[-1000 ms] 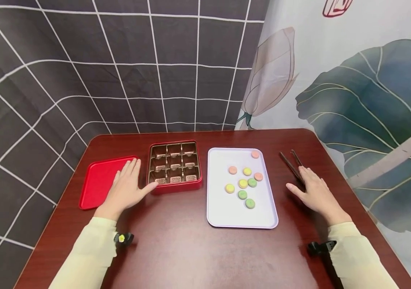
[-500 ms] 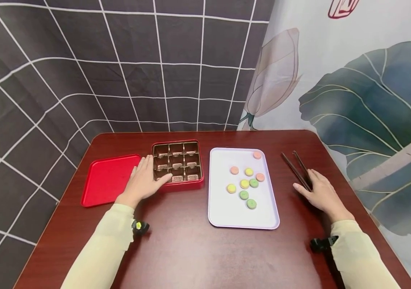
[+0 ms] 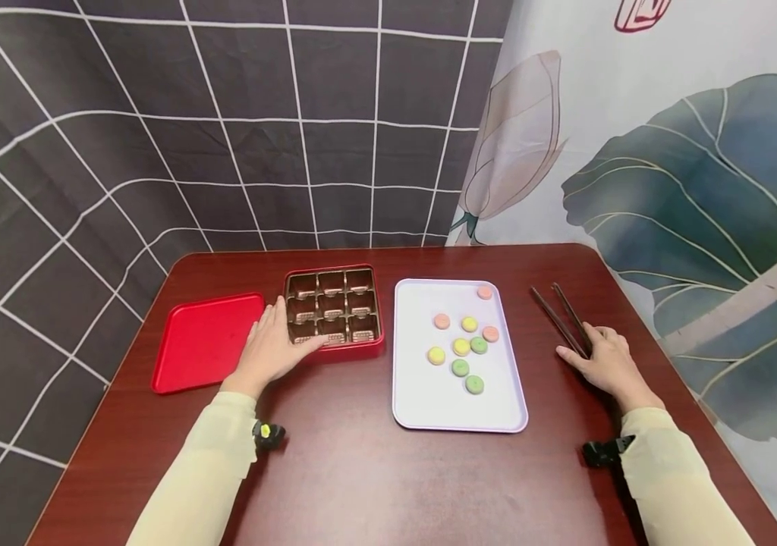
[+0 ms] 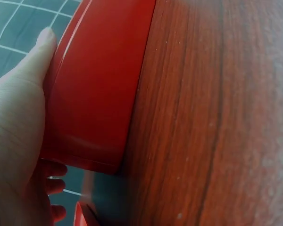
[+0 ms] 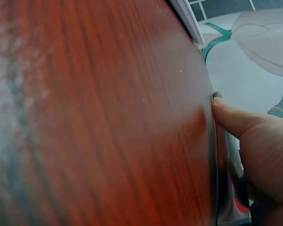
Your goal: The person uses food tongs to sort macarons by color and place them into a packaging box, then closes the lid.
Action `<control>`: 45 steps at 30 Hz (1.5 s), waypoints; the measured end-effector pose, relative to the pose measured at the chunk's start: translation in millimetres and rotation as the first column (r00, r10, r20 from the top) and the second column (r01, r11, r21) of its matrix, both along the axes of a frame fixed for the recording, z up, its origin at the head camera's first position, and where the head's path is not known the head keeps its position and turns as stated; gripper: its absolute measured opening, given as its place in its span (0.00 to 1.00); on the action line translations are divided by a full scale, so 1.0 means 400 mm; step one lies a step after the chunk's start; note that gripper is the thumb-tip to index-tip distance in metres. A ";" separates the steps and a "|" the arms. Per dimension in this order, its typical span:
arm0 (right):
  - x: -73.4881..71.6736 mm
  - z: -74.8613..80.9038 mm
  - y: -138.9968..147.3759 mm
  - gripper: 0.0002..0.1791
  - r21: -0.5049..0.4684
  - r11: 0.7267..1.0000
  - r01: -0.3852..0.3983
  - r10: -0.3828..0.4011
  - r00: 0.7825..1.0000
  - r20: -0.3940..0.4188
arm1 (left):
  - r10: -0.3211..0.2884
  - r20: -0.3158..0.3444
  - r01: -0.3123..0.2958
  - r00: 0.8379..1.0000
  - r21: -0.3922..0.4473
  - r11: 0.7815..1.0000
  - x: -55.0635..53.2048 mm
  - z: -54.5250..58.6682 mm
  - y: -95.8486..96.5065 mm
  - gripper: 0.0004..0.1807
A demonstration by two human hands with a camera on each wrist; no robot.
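My left hand [image 3: 272, 349] rests at the near left corner of a red box [image 3: 361, 349] with a brown compartmented insert. Its fingers lie fairly straight along the box's left side, and the thumb touches the front rim. The left wrist view shows the thumb against the red wall [image 4: 94, 84]. At the right, my right hand [image 3: 610, 364] pinches dark metal tongs [image 3: 555, 318] lying on the table, thumb on one arm and fingers at the other. The tong tips point away and stand apart. The palm hides the tongs' near end.
A white tray [image 3: 423, 402] lies mid-table, bearing several small macarons in pink [image 3: 441, 321], yellow [image 3: 436, 356] and green [image 3: 474, 384]. A red lid [image 3: 204, 345] lies left of the box. Curtains [image 3: 334, 152] hang behind the table's far edge.
My left hand has moved right, from over the lid's edge to the box's corner. My right hand has shifted slightly right and its fingers have closed on the tongs.
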State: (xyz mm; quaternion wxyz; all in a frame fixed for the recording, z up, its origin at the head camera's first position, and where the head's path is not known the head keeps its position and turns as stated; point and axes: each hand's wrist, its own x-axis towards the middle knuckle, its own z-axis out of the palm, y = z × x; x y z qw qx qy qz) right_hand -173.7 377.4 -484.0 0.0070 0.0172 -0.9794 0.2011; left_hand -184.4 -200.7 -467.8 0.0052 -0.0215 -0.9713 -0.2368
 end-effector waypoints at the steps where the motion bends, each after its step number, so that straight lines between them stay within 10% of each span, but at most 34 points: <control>1: 0.000 0.000 0.000 0.49 -0.003 1.000 0.004 -0.004 1.000 -0.004 | 0.003 -0.003 -0.003 1.000 0.005 1.000 0.001 -0.001 0.001 0.68; 45: -0.002 -0.003 0.016 0.32 -0.009 0.994 0.106 -0.106 0.992 -0.068 | 0.014 -0.015 -0.012 1.000 0.084 0.996 0.084 -0.027 0.017 0.71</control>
